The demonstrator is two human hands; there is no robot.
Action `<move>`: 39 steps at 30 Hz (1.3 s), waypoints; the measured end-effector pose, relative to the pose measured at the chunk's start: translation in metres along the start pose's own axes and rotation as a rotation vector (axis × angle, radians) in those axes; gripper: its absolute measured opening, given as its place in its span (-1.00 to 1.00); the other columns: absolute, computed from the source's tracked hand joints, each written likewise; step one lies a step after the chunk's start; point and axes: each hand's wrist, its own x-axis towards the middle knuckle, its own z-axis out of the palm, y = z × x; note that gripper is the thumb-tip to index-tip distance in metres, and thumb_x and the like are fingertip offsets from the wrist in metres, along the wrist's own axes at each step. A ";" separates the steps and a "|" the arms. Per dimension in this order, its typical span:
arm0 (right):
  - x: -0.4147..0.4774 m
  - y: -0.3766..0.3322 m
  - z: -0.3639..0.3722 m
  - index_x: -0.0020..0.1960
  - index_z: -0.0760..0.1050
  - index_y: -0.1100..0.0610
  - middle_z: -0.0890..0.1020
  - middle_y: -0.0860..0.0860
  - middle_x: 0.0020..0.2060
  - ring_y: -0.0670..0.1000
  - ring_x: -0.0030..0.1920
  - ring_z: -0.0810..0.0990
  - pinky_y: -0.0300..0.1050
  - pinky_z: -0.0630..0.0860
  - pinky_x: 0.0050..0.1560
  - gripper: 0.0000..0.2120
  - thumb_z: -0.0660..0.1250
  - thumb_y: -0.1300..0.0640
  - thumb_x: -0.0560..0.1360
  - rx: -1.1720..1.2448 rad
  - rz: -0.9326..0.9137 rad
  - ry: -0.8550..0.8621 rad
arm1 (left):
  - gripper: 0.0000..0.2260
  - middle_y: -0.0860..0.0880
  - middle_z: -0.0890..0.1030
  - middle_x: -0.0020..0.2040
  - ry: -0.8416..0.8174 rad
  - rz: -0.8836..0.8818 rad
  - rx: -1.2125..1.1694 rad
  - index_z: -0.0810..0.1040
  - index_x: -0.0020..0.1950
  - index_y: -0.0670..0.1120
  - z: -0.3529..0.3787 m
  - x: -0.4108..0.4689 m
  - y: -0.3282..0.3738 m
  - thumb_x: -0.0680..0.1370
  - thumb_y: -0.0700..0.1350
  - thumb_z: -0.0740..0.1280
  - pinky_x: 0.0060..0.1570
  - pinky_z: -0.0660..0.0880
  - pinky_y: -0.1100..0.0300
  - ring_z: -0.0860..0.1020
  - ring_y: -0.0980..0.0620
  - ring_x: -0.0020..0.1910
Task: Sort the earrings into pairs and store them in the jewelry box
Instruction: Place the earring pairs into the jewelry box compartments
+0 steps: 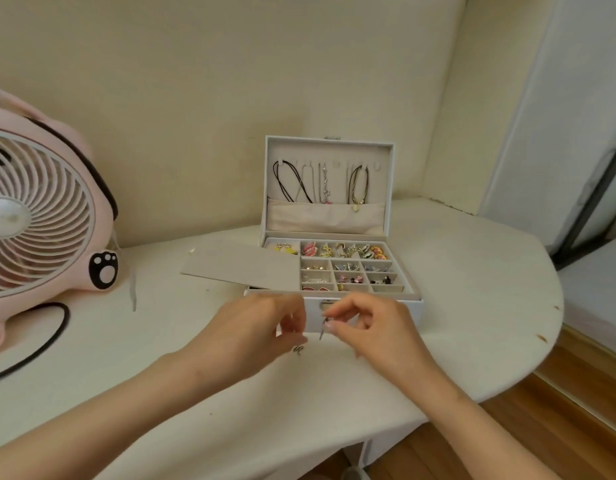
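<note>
A white jewelry box (408, 308) stands open on the table, its lid upright with necklaces (292, 181) hanging inside. Its tray compartments hold several earring pairs (348, 270). A grey flat insert (244, 263) lies across the box's left side. Just in front of the box, my right hand (365, 327) pinches a small dark dangling earring (322, 329) between thumb and forefinger. My left hand (261, 329) is close beside it with curled fingers; what it holds is hidden. A second dark earring (298, 349) lies on the table under my left fingertips.
A pink fan (40, 216) with a black cable (53, 337) stands at the left. Grey tweezers (133, 289) lie next to the fan. The white table (473, 306) curves off at the right, with wooden floor beyond it.
</note>
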 end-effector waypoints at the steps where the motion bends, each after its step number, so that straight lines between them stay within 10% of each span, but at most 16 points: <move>1: 0.003 0.001 -0.008 -0.20 0.60 0.00 0.63 -0.10 -0.32 -0.25 -0.44 0.47 -0.35 0.35 -0.31 -0.88 0.46 0.21 0.38 0.001 0.003 0.032 | -0.91 0.21 0.46 -0.24 0.016 0.022 -0.019 0.40 -0.13 0.11 0.001 0.009 0.006 0.52 0.03 0.29 -0.28 0.30 0.35 0.38 0.20 -0.25; 15: 0.039 0.028 -0.083 -0.26 0.59 -0.04 0.66 -0.09 -0.28 -0.07 -0.48 0.46 -0.36 0.43 -0.41 -0.81 0.47 0.24 0.36 -0.038 0.076 0.266 | -0.93 0.14 0.48 -0.31 0.143 0.046 -0.335 0.50 -0.14 0.02 0.023 0.122 0.051 0.47 -0.05 0.36 -0.36 0.29 0.25 0.41 0.21 -0.36; 29: 0.048 0.042 -0.085 -0.22 0.64 0.05 0.53 -0.26 -0.55 -0.10 -0.50 0.40 -0.41 0.30 -0.44 -0.91 0.49 0.22 0.35 -0.048 0.120 0.177 | -0.98 0.04 0.60 -0.14 -0.019 0.041 -0.162 0.59 -0.13 -0.02 0.034 0.128 0.039 0.46 -0.11 0.39 -0.16 0.45 0.21 0.50 0.09 -0.16; 39: 0.050 0.047 -0.079 -0.28 0.64 0.00 0.60 -0.04 -0.25 -0.18 -0.46 0.39 -0.41 0.32 -0.36 -0.84 0.47 0.24 0.37 -0.134 0.049 0.206 | -0.92 0.06 0.57 -0.17 0.025 0.030 -0.165 0.59 -0.05 -0.05 0.037 0.122 0.035 0.49 -0.16 0.34 -0.16 0.43 0.19 0.44 0.11 -0.23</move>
